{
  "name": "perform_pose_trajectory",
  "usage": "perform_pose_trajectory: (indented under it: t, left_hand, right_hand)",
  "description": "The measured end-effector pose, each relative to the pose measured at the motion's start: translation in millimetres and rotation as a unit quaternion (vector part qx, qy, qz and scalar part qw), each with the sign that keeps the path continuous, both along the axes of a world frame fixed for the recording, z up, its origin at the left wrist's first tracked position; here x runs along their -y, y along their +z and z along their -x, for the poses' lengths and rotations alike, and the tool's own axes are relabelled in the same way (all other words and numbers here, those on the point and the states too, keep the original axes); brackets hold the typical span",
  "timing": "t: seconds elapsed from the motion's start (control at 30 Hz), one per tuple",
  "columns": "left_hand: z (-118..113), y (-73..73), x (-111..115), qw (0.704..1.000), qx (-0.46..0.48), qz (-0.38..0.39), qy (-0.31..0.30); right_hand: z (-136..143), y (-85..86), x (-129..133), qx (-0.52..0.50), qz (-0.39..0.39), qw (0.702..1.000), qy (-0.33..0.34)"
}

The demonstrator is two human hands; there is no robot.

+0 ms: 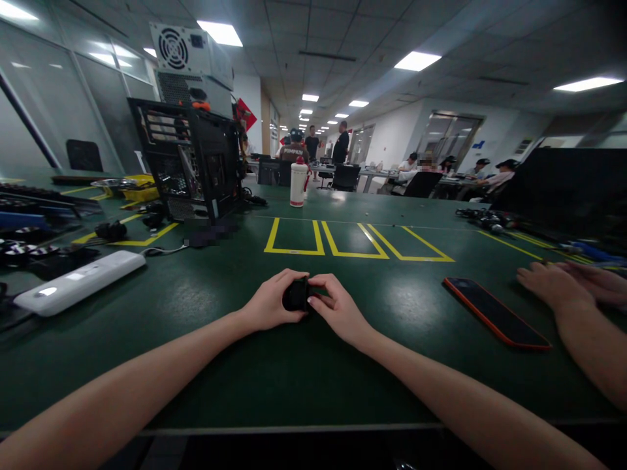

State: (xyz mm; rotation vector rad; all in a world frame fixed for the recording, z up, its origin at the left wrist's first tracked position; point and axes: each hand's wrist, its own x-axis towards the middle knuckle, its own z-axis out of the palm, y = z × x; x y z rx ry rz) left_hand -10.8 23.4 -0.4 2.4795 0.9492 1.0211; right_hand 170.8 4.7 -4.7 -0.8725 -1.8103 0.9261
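A small black object [295,296] is between my two hands, just above or on the green table [313,385], near the middle of the view. My left hand [269,300] is wrapped round its left side, thumb below and fingers above. At its right edge, my right hand [340,307] holds on with thumb and fingertips pinched together. What exactly the black object is, I cannot make out; the fingers cover part of it.
Yellow tape outlines [355,255] lie beyond my hands. Left: a white power strip [81,282] and an open computer case [196,160]. A white bottle [298,185] stands behind. Right: an orange-edged phone [494,312] and another person's hands [558,284].
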Motion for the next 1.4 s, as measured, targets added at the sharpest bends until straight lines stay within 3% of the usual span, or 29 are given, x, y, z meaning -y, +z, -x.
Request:
perform_pose_trajectory:
  t: [0.37, 0.77, 1.4]
  left_hand:
    - [0, 1.3, 0, 1.000, 0.004, 0.016, -0.007]
    - [1, -1.2, -2, 1.000, -0.011, 0.012, -0.002]
    - [2, -0.5, -2, 1.000, -0.012, 0.014, 0.001]
  right_hand:
    - [-1, 2.0, 2, 0.042, -0.032, 0.998, -0.024]
    - [0, 5.9, 8, 0.092, -0.150, 0.984, -0.039]
    - [0, 7.7, 11, 0.172, -0.166, 0.966, -0.102]
